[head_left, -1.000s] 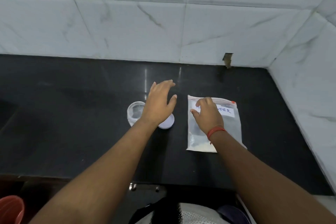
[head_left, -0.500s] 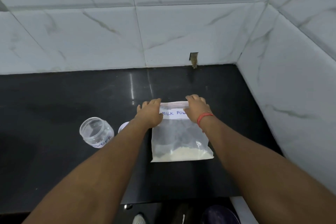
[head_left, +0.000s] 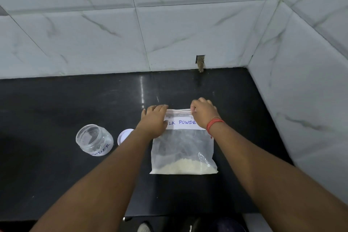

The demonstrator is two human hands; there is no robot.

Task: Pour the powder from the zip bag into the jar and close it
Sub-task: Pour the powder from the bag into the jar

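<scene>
A clear zip bag [head_left: 183,149] with a white "MILK POWDER" label stands upright on the black counter, pale powder settled along its bottom edge. My left hand [head_left: 155,119] grips the bag's top left corner at the zip strip. At the top right corner, my right hand [head_left: 204,112] pinches the same strip; a red thread circles that wrist. To the left stands an open clear jar [head_left: 94,140] with a white label, empty as far as I can see. Its white lid [head_left: 124,135] lies flat between the jar and my left forearm, partly hidden by the arm.
The black counter [head_left: 56,175] ends at white marble-tiled walls behind and on the right [head_left: 301,100]. A small notch [head_left: 200,62] breaks the back wall's base. The counter's front edge runs below my forearms, with feet visible beneath it.
My left hand left the jar and lid and took the bag's top left corner. The bag went from lying flat to standing upright, held at both top corners. The view shifted right.
</scene>
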